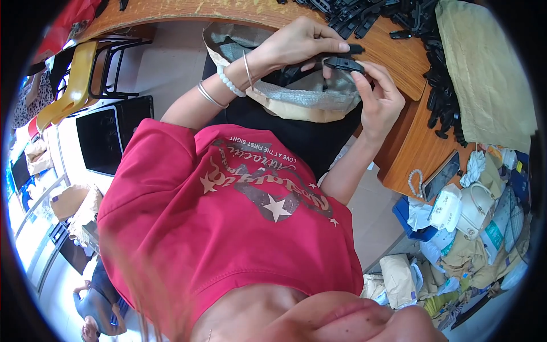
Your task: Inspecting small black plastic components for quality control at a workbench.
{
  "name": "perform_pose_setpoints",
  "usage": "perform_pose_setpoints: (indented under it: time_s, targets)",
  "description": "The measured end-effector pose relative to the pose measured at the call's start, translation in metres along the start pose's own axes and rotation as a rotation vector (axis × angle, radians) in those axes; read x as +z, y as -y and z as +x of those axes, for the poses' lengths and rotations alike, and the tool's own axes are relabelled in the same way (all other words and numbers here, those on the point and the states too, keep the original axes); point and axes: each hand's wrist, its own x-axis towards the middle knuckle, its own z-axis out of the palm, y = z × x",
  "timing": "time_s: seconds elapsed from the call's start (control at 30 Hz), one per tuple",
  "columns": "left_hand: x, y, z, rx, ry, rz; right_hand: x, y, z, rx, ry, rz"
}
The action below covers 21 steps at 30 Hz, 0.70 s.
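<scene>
My left hand [302, 44], with bracelets on the wrist, pinches a small black plastic part [355, 49] between thumb and fingers. Close by, my right hand [380, 97] grips an oblong black plastic buckle [344, 64] by its end. The two pieces are near each other; whether they touch I cannot tell. Both hands are above an open paper bag [296, 109] with a silvery bubble lining, resting on my lap. Dark pieces show partly inside it. Piles of similar black plastic parts [393, 18] lie on the wooden table just beyond.
A brown paper sheet or sack [489, 74] covers the table's right side. A phone [441, 175] and a bead bracelet [414, 183] lie at its corner. Bags and a white handbag [474, 210] crowd the right. A yellow chair [74, 94] and another person [98, 305] are on the left.
</scene>
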Motion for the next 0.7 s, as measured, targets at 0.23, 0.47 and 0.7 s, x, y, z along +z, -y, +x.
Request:
perform_pose_setpoints:
  time_s: [0.23,0.47,0.7]
  targets:
    - [0.016,0.003,-0.015,0.525,-0.155,0.735,0.015,-0.005,-0.014,-0.093,-0.243,-0.045]
    - [0.010,0.005,-0.014,0.568,-0.026,0.635,0.012,-0.003,-0.014,-0.134,-0.224,0.029]
    - [0.006,0.016,-0.012,0.629,-0.022,0.676,0.016,-0.008,-0.014,-0.009,-0.199,0.178]
